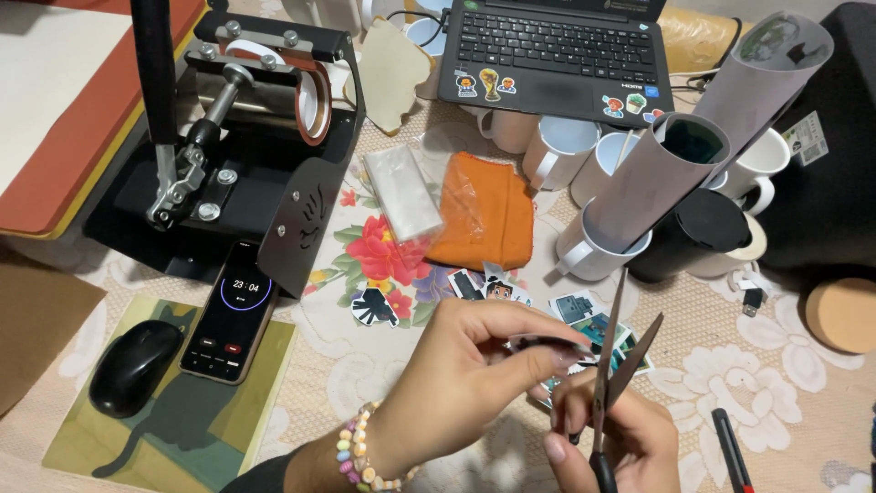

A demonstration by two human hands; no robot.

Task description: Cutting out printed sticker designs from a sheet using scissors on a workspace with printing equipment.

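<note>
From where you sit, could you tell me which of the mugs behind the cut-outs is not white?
The black mug, right of the white mug holding a grey paper roll. Every other mug visible in that cluster is white.

The scene was lit brightly and evenly from overhead. Soft shadows were cast beneath the hands (474,383). Glare was seen on the phone (228,310) at 8 o'clock. Slight motion blur was noted on the scissors (616,351).

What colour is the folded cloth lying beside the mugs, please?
Orange; the cloth shows clearly in the head view.
</note>
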